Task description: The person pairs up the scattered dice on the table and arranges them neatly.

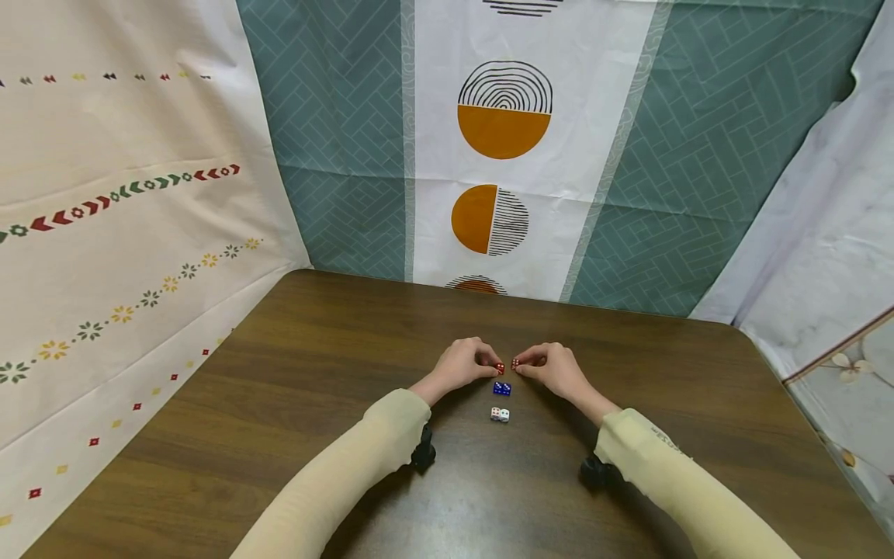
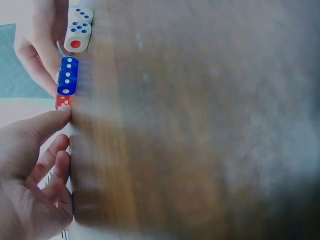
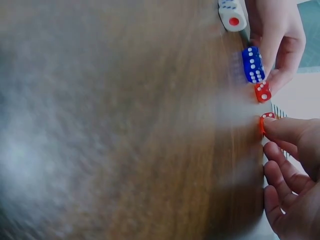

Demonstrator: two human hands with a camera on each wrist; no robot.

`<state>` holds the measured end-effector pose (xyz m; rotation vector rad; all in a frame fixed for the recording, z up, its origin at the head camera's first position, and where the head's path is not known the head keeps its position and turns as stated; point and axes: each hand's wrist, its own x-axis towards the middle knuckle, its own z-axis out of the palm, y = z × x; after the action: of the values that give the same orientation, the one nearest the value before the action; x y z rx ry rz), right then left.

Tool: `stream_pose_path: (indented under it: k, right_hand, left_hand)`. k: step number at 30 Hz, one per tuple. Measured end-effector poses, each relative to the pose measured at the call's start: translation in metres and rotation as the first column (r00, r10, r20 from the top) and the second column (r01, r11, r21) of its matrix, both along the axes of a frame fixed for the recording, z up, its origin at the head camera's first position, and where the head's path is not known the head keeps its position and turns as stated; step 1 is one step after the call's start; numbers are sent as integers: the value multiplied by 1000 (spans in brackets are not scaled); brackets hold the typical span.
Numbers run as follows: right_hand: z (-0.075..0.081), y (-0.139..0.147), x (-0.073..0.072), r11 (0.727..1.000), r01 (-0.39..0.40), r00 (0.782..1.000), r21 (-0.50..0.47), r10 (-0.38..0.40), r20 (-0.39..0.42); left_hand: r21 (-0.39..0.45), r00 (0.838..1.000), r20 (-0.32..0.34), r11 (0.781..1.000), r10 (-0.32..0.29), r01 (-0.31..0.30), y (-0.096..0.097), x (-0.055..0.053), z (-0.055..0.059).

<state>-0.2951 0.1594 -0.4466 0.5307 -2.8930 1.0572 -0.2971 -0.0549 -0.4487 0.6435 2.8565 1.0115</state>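
Observation:
My left hand (image 1: 464,365) pinches a red die (image 1: 500,368) between thumb and fingertips at the tabletop. Just to its right, my right hand (image 1: 556,368) pinches a second red die (image 1: 515,363); a small gap separates the two. Nearer to me sits a pair of blue dice (image 1: 502,388), side by side and touching. Closer still lie two white dice (image 1: 500,414), also touching, with red and blue pips. In the right wrist view, the right thumb presses on its red die (image 3: 267,120), and the left hand's red die (image 3: 262,92) stands beside the blue dice (image 3: 253,65).
The dice lie on a brown wooden table (image 1: 279,435). A patterned teal and white cloth (image 1: 349,155) hangs behind its far edge, and pale cloths hang at the left and right sides. Each wrist carries a black device.

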Motion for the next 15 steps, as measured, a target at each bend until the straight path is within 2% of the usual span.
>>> stream_pose_path:
  k: [15]
  right_hand:
    - [-1, -7, 8, 999, -30, 999, -22, 31, 35]
  left_hand:
    - [-12, 1000, 5, 1000, 9, -9, 0, 0, 0]
